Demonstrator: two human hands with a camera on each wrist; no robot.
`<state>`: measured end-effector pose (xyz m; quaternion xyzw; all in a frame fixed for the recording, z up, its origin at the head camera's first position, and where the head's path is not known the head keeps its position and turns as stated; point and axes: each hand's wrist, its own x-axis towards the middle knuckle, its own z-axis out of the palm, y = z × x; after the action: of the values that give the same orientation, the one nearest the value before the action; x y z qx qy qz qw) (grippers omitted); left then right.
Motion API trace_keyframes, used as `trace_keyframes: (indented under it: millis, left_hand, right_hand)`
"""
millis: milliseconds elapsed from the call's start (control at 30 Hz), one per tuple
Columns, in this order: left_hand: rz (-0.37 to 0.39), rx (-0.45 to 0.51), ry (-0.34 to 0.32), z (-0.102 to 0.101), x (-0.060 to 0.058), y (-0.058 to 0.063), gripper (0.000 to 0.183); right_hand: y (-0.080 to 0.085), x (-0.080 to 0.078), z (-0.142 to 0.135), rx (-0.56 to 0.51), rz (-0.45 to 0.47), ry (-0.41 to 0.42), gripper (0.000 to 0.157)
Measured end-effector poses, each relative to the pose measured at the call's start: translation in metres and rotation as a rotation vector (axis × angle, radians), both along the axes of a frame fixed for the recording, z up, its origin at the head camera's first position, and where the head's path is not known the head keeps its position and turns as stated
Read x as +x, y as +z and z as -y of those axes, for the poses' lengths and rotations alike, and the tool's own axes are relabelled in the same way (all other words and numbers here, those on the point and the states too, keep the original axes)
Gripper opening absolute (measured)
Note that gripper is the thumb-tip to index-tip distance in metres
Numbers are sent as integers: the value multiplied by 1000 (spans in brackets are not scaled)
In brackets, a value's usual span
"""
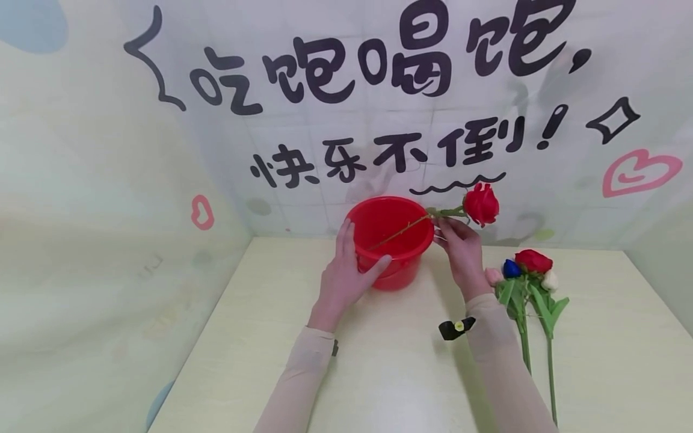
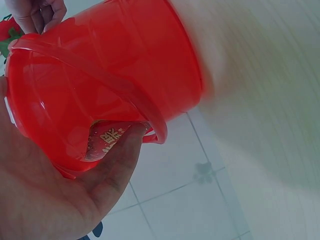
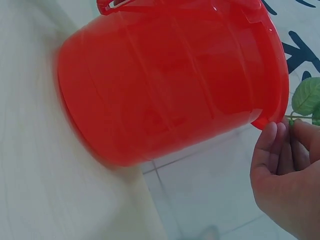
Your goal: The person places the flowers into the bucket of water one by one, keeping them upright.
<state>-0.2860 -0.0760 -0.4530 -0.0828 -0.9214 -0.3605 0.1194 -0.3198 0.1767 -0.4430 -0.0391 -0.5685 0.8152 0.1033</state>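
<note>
A red plastic bucket point(image 1: 399, 278) stands upright at the back of the table, and my left hand point(image 1: 346, 279) holds its left front side. In the left wrist view the thumb lies along the wall below the rim, near the bucket's handle point(image 2: 112, 82). At the right rim my right hand point(image 1: 462, 249) pinches the stem of a red rose point(image 1: 480, 204). This rose leans over the rim, its bloom outside to the right and its thin stem point(image 1: 403, 228) slanting down into the bucket. A rose leaf point(image 3: 306, 96) shows beside the right fingertips.
Right of my right forearm several artificial flowers lie on the table point(image 1: 379, 385): a red bloom point(image 1: 533, 261), a blue one point(image 1: 511, 268), a pink one point(image 1: 493, 276) and a white one point(image 1: 550, 281). A printed backdrop point(image 1: 325, 210) rises directly behind the bucket.
</note>
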Motion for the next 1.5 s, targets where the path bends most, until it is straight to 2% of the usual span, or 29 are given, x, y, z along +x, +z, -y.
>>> trace_keyframes:
  millis: [200,500,833,1067,1267,1500]
  left_hand:
    - [-10,4,-7,-1,0,1,115]
    - [-2,-1,-4,-1,1,0,117]
    - [-3,2,-4,-1,0,0,118]
    - [-2,0,-1,-1,-1,-1,117]
    - [-4,2,-4,-1,-1,-2,117]
    - [-10,3,-5,-1,0,0,117]
  right_hand:
    - [0,-1,0,-27,20,-13,22]
    - [-2,2,-5,-40,67,2,35]
    - [-11,7,-8,12,84,9,41]
    - [-14,12,-10,25,109,-68,41]
    - [-19,16,-18,51,124,-43,40]
    - [-22,23,-32,147,160,-32,46]
